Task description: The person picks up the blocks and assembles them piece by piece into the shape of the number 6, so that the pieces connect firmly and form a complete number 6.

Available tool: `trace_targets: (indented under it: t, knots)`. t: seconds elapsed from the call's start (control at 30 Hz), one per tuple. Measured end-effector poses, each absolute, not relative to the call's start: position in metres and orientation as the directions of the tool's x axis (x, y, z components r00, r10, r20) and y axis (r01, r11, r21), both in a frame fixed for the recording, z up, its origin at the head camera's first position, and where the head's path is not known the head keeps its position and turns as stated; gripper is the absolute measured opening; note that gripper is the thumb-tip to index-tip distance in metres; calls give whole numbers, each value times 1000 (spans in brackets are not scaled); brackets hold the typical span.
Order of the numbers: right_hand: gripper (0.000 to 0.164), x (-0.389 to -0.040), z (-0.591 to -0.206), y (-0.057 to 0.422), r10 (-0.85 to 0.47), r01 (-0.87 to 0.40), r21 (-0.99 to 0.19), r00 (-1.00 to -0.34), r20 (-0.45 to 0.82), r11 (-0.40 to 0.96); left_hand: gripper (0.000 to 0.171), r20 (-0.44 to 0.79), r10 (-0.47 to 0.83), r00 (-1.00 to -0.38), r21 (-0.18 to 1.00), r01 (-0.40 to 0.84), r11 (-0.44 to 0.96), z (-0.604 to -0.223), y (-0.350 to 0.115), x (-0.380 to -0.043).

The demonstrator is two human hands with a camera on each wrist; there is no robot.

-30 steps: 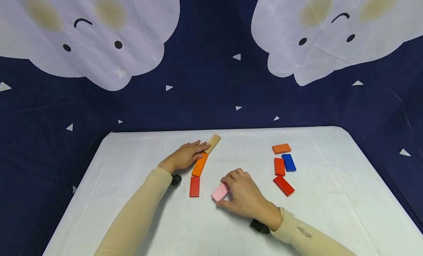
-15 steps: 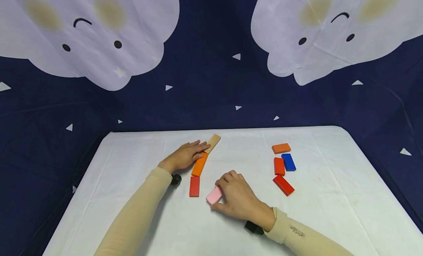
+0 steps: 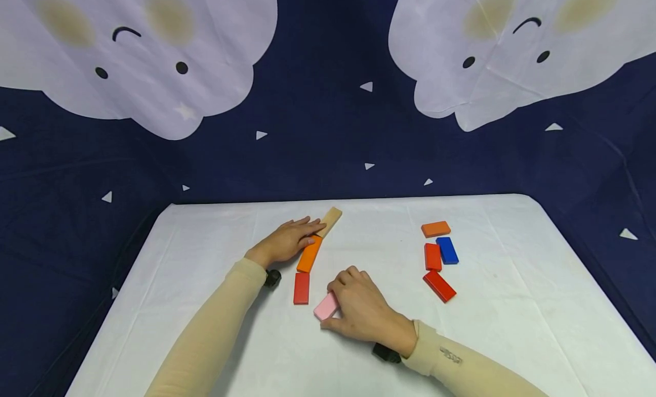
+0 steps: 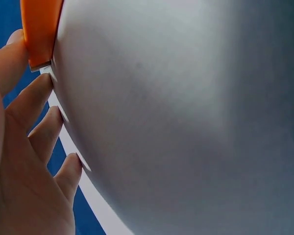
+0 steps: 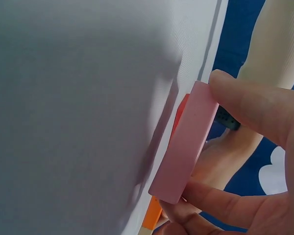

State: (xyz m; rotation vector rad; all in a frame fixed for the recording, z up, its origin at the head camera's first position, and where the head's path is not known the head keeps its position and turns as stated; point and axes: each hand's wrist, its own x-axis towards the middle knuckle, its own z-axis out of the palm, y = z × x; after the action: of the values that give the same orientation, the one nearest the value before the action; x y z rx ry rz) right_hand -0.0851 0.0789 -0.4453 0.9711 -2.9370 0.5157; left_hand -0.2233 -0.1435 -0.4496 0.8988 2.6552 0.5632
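A pink block (image 3: pixel 326 307) is pinched between the thumb and fingers of my right hand (image 3: pixel 365 307). In the right wrist view the pink block (image 5: pixel 185 144) is tilted, with a shadow on the cloth beside it. Left of it lies a red block (image 3: pixel 301 289), the near end of a row. An orange block (image 3: pixel 309 256) and a natural wood block (image 3: pixel 332 219) continue that row away from me. Over these two, my left hand (image 3: pixel 286 242) rests with fingers extended, its thumb at the orange block. The left wrist view has the orange block (image 4: pixel 40 34) by the thumb.
On the right side of the white-covered table (image 3: pixel 512 328) lie an orange block (image 3: pixel 436 229), a blue block (image 3: pixel 447 250), an upper red block (image 3: pixel 433 257) and a lower, slanted red block (image 3: pixel 439 286). A dark blue cloth (image 3: pixel 328 129) with clouds hangs behind.
My right hand has moved left and slightly toward me with the pink block, bringing it closer to the red end of the row. The left hand has stayed in place.
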Motion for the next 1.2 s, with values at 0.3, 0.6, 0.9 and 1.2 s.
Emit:
trace_targets:
  t: [0.3,0.6,0.9,1.2]
  knots:
    - [58,-88,-449,73,-597,-603,-252,-795,111,757,50,-143,624,-768,437,516,736,-449,-143,-224]
    - [56,-94,-446,74,-614,-615,-230,-785,85,754,49,-140,617,-774,445,508,738,-450,-142,-225]
    - [34,-93,-446,82,-656,-651,-278,-749,91,706,50,-141,622,-771,449,510,734,-448,-143,-223]
    - [33,-90,-447,79,-664,-646,-323,-745,67,692,50,-157,614,-773,451,497,741,-449,-142,-224]
